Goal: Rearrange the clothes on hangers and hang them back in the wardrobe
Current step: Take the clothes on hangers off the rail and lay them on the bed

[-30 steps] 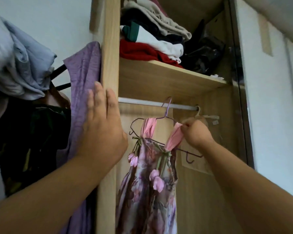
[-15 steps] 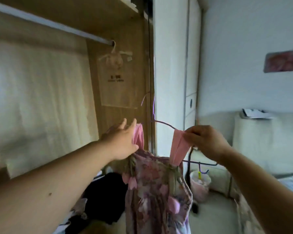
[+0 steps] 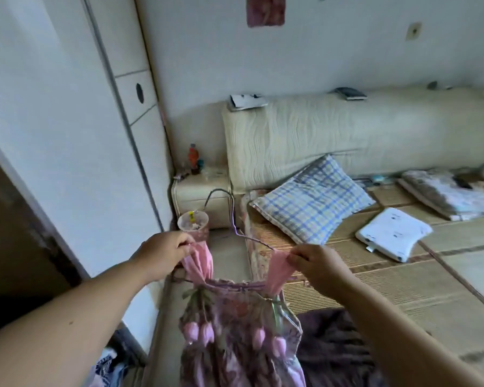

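While the left hand (image 3: 162, 254) pinches one pink strap and the right hand (image 3: 316, 263) pinches the other, the dress (image 3: 235, 325) hangs on its hanger (image 3: 232, 212) between them, over the floor beside the bed (image 3: 375, 277). Past it stand a bin (image 3: 193, 223), then a nightstand (image 3: 199, 192). A checked pillow (image 3: 310, 199) lies on the bed, and the wardrobe (image 3: 67, 135) stands left.
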`<state>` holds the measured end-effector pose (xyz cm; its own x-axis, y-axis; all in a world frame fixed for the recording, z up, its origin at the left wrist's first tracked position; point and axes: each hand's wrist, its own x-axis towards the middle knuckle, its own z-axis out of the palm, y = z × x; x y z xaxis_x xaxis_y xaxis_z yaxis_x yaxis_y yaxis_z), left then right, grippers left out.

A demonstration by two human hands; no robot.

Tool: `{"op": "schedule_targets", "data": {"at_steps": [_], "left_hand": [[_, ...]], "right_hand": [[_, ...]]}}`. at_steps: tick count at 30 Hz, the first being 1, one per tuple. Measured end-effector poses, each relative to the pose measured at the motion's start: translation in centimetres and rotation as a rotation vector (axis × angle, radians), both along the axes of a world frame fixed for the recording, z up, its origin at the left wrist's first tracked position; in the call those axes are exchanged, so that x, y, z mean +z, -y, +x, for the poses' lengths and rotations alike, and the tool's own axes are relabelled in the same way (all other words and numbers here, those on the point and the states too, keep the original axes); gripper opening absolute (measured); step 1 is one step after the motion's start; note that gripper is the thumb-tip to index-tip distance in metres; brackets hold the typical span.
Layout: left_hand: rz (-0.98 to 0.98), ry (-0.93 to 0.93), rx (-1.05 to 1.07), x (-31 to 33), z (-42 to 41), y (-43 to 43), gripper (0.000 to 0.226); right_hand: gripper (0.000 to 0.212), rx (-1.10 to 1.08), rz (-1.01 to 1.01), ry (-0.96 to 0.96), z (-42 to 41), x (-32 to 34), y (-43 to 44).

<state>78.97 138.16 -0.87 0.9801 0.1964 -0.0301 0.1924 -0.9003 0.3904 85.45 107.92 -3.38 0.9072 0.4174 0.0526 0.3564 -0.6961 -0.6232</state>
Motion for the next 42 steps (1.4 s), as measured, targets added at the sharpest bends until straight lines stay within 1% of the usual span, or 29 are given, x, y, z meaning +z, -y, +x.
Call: {"op": "schedule_targets", "data": {"at_steps": [2,5,8,10,14,15,18,20,25,31,37,42], "left_hand": [[0.0,-0.019,-0.073,-2.4,3.2,2.6,0.008],[0.038,-0.019,-0.165,-5.3,7.9,6.1,0.013],[0.082,-0.017,-0.225,-6.9,11.6,8.7,0.015],[0.117,-0.006,-0.267,-7.6,13.9,10.1,0.016],[0.171,0.049,-0.309,-8.6,18.6,11.2,0.016],[0.179,0.072,-0.32,-8.7,19.8,11.2,0.016],[0.222,0.131,-0.369,-8.9,23.2,10.6,0.018],[0.251,0.14,-0.409,-8.8,25.9,9.6,0.021],[0.23,0.128,-0.505,-9.8,34.1,5.1,0.02],[0.252,0.11,-0.637,-9.9,42.8,2.1,0.022],[0.217,0.053,-0.75,-11.6,49.2,4.5,0.022],[0.197,-0.064,-0.821,-15.2,52.9,10.1,0.02]], "right_hand": [[0.018,-0.041,-0.098,-0.093,1.6,-3.2,2.8],[0.025,-0.127,-0.127,-0.181,3.4,-6.4,6.0],[0.013,-0.235,-0.135,-0.257,4.4,-7.8,8.3],[0.011,-0.281,-0.13,-0.285,5.1,-8.4,9.3],[0.025,-0.374,-0.126,-0.265,6.8,-8.7,9.9],[0.024,-0.395,-0.122,-0.269,7.4,-8.8,9.8],[0.013,-0.445,-0.11,-0.281,9.1,-9.1,8.6],[0.009,-0.471,-0.094,-0.277,10.7,-9.2,7.1],[0.01,-0.582,-0.072,-0.282,15.9,-10.6,1.5],[0.017,-0.747,-0.002,-0.349,21.3,-12.2,-4.5],[0.014,-0.88,0.046,-0.371,25.0,-13.2,-3.8],[0.014,-0.968,0.054,-0.446,27.7,-15.9,0.8]]}}
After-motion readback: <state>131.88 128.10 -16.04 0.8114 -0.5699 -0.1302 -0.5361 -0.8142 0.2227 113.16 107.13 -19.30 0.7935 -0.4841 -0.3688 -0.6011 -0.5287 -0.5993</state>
